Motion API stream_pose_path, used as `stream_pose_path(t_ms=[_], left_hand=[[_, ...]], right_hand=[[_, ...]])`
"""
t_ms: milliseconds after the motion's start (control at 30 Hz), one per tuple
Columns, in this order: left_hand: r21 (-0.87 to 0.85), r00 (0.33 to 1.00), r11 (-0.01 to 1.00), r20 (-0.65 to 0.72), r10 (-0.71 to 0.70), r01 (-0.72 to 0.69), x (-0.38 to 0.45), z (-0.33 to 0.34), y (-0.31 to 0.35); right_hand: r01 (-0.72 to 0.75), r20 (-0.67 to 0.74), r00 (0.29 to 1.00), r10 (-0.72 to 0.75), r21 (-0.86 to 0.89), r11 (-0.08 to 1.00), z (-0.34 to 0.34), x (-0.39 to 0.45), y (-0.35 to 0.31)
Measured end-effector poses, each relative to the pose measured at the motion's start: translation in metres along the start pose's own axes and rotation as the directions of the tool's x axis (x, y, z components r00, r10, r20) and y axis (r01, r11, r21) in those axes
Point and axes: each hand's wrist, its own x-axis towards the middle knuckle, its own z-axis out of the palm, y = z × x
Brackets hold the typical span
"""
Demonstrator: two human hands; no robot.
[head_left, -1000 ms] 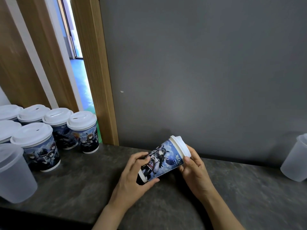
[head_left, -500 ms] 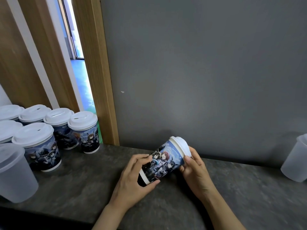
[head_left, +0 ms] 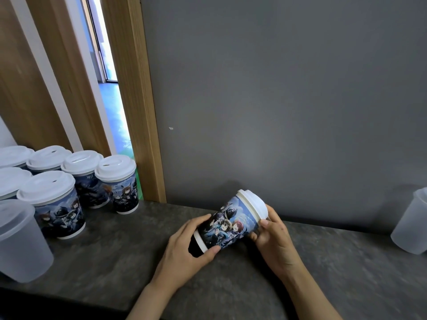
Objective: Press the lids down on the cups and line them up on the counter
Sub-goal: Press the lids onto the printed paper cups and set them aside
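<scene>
Both grips are clamped on one printed paper cup (head_left: 227, 224), held tilted above the dark stone bench (head_left: 120, 248): the left hand (head_left: 184, 248) curls round its base, the right hand (head_left: 273, 236) round its white lid (head_left: 254, 203). Far left on the bench stand lidded printed cups (head_left: 116, 185) in rows, with a frosted plastic cup (head_left: 19, 239) nearer and another (head_left: 410, 225) far right.

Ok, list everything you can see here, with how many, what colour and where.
Held cup: one, blue print, white lid, tilted above the counter.
Lidded cups: at least six, blue print, white lids, far left.
Frosted cups: two, translucent, one near left, one at the right edge.
Counter: one, dark grey.
Wall: grey, behind.
Door frame: wooden, left.
Left hand: grips the cup's base.
Right hand: grips the lid end.
</scene>
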Motion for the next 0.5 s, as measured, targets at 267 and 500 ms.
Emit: stream_pose_path(t_ms=[267,500], left_hand=[[0.132,0.977,0.975,-0.089,0.192,-0.180,0.0019,0.0012,-0.0026],[0.021,0.999,1.000,0.040,-0.013,0.012,-0.0002,0.0025,-0.0015]], right_hand=[[-0.001,-0.043,0.999,0.001,0.017,1.000,0.0007,-0.0002,0.0013],[-0.001,-0.023,1.000,0.001,0.009,1.000,-0.0017,-0.0010,0.0010]])
